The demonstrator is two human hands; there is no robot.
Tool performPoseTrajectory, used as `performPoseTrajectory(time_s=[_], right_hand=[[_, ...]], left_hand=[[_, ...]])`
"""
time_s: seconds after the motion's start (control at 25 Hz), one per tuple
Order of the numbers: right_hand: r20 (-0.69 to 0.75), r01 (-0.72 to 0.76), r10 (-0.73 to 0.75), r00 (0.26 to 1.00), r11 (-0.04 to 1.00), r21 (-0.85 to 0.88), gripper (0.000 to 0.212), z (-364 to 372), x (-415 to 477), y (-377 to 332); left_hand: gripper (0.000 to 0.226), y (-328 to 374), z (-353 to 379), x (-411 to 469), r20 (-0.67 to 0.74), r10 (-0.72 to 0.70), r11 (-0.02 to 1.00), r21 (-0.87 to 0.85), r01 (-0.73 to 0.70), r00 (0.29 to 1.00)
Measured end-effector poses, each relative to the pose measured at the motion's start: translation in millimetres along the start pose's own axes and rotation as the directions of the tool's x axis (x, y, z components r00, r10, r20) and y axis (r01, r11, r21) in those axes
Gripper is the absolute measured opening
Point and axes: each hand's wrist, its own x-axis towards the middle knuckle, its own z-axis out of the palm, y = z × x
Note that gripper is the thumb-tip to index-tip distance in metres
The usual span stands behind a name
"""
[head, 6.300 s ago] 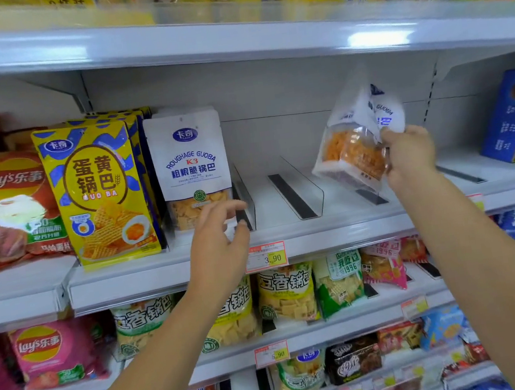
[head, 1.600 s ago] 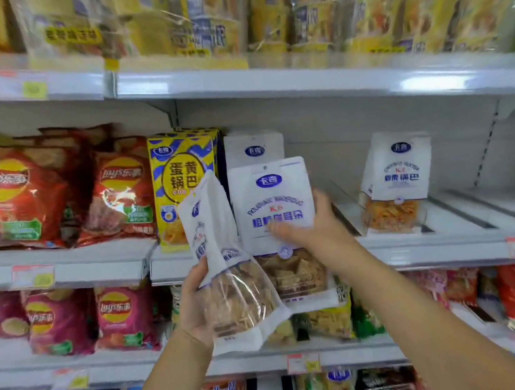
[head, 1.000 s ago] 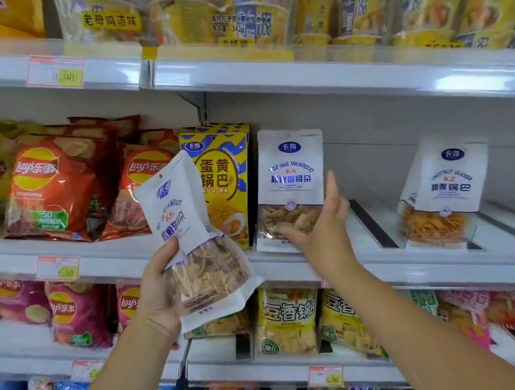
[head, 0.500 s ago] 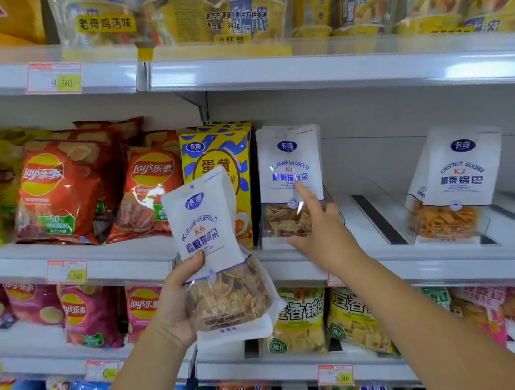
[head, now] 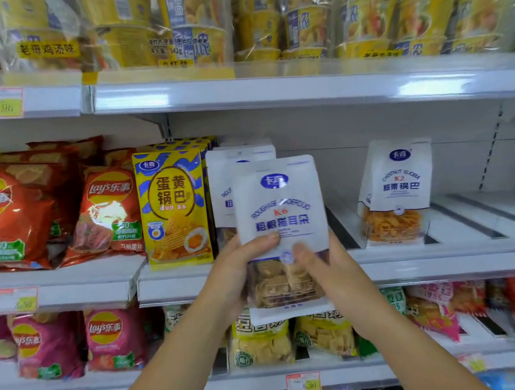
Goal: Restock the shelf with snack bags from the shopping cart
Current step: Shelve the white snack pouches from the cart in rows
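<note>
Hands are seen raised before the middle shelf (head: 176, 287), and a white snack bag (head: 278, 205) is held upright between them, its printed face turned to the camera. Its left edge is gripped by the left hand (head: 233, 280); the fingers (head: 260, 242) of that hand are curled round the bag, with the thumb laid across the front just under the blue print. The right edge is gripped by the right hand (head: 333, 271), whose thumb is pressed on the front at the top of the clear window, through which brown crisps are seen. The bag is kept in front of the shelf, not set on it: its bottom hangs below the shelf's front lip and over the yellow-green bags (head: 262, 341) of the row beneath.

Directly behind it a second white bag (head: 223, 179) of like print stands on the shelf, just beside a yellow carton (head: 172, 206). Well to the right, a white bag marked K2 (head: 395, 183) with orange contents stands alone on the same shelf. Red crisp bags (head: 4, 218) are ranged to the left of the carton. Wrapped cup noodles (head: 258, 14) are stacked on the shelf above. Pink crisp bags (head: 111, 338) are set on the lower shelf, and a price tag (head: 303, 382) is fixed to its edge.
</note>
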Motion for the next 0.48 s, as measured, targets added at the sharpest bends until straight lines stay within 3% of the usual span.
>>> performPoseTrajectory(time_s=[0.08,0.12,0.16,0.2,0.24,0.28,0.32,0.4,0.48], right_hand=[[-0.104,-0.001,0.000,0.995,1.000,-0.010,0.037,-16.0,-0.9,6.5],[-0.192,-0.005,0.008,0.981,1.000,0.012,0.037,-23.9,0.8,8.3],[-0.276,-0.002,0.011,0.961,0.999,0.033,0.035,-32.6,4.0,8.2],[-0.348,0.016,-0.004,0.937,0.999,0.032,0.035,-40.6,6.7,5.1],[-0.400,0.048,-0.046,0.915,0.999,-0.006,0.036,-48.5,13.0,2.7],[-0.426,0.077,-0.103,0.899,0.994,-0.079,0.037,-54.7,20.5,0.3],[-0.434,0.092,-0.156,0.887,0.982,-0.164,0.038,-58.5,29.4,-2.4],[-0.437,0.079,-0.232,0.869,0.937,-0.341,0.044,-61.6,53.6,-2.7],[-0.406,0.077,-0.266,0.874,0.902,-0.425,0.051,-61.8,84.7,2.6]], left_hand=[[0.032,-1.7,23.3,5.2,-0.030,0.058,0.988,0.143,-0.053,0.998],[0.030,-4.5,28.3,9.9,-0.065,0.176,0.936,0.319,-0.147,0.982],[0.032,-9.7,25.5,17.8,-0.079,0.400,0.766,0.575,-0.286,0.913],[0.039,-12.6,19.3,24.3,0.001,0.628,0.442,0.823,-0.358,0.778],[0.048,-17.1,10.2,33.6,0.151,0.727,0.105,0.940,-0.325,0.670],[0.056,-22.7,-0.2,45.5,0.266,0.729,-0.138,0.960,-0.244,0.631],[0.063,-29.1,-10.2,57.3,0.338,0.701,-0.295,0.939,-0.176,0.628],[0.066,-36.5,-21.9,77.3,0.392,0.638,-0.432,0.895,-0.113,0.663],[0.061,-34.4,-26.3,89.2,0.405,0.605,-0.475,0.875,-0.097,0.686]])
